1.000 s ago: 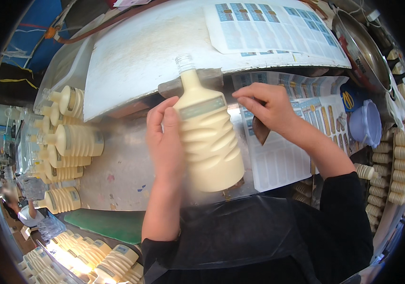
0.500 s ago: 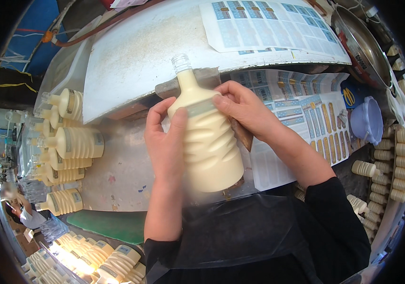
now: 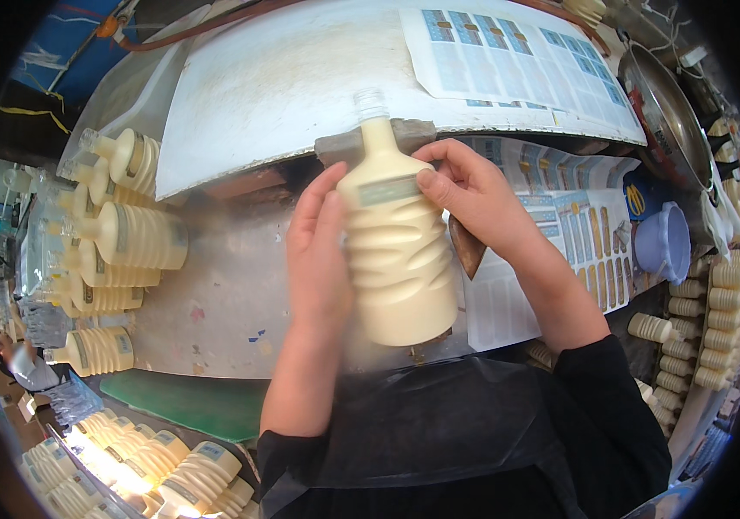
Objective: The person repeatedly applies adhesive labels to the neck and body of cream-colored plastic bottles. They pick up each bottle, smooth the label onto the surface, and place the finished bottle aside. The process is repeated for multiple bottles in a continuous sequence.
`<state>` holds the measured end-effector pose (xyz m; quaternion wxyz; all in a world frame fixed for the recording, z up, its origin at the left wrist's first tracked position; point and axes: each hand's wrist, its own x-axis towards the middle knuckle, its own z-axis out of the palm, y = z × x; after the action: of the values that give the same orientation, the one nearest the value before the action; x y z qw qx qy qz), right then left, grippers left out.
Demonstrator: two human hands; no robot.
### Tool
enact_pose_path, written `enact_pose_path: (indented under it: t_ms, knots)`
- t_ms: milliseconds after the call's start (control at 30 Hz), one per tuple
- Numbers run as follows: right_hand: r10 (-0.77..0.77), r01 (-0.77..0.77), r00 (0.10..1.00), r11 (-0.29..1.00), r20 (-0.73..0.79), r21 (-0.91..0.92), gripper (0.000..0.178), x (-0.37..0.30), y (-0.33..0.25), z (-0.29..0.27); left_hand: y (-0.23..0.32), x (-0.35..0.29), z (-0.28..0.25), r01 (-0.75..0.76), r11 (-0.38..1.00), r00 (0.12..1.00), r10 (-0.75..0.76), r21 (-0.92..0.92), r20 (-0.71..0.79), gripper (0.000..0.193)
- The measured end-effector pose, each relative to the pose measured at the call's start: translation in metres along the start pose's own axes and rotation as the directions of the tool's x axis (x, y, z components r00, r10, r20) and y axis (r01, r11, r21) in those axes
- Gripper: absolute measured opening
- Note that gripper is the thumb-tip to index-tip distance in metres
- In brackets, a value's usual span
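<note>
A cream bottle (image 3: 400, 277) with wavy grooves and a clear threaded neck lies tilted in front of me, its neck pointing away. Across its upper body runs a pale grey-green label strip (image 3: 387, 190). My right hand (image 3: 474, 190) grips the right shoulder, thumb on the strip's right end and fingers behind. Below that palm juts a brown pointed piece (image 3: 467, 249); whether I hold it cannot be seen. My left hand (image 3: 318, 238), somewhat blurred, is beside the bottle's left side with fingers stretched and thumb apart from them. Behind the neck is a grey pad (image 3: 335, 149).
Similar bottles (image 3: 141, 238) are stacked at left, with more (image 3: 201, 476) at lower left and right. Label sheets (image 3: 595, 216) lie right of the bottle and on the white board (image 3: 275, 86). A lilac bucket (image 3: 664, 246) and metal pan (image 3: 669, 112) stand at right.
My left thumb has come off the strip's left end, and the left hand has eased away from the bottle. The right hand keeps its grip. The whole view has shifted slightly.
</note>
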<state>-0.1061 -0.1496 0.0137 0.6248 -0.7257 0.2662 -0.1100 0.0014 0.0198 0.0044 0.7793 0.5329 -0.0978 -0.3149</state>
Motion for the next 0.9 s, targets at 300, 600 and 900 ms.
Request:
enact_pose_path:
  t_ms: [300, 600, 900]
  knots:
    - [-0.03, 0.025, 0.996, 0.998, -0.086, -0.053, 0.045, 0.002, 0.003, 0.009, -0.011, 0.006, -0.004, -0.024, 0.987, 1.0, 0.026, 0.16, -0.014, 0.044]
    - [0.016, -0.017, 1.0, 0.999, 0.019, 0.047, 0.036, -0.001, -0.002, 0.002, -0.007, -0.001, -0.007, -0.007, 0.977, 1.0, 0.006, 0.212, 0.006, 0.059]
    - [0.17, -0.226, 0.967, 0.916, 0.192, 0.331, 0.043, -0.013, 0.021, -0.012, -0.017, -0.025, -0.007, -0.107, 0.921, 0.986, 0.051, 0.374, 0.157, 0.087]
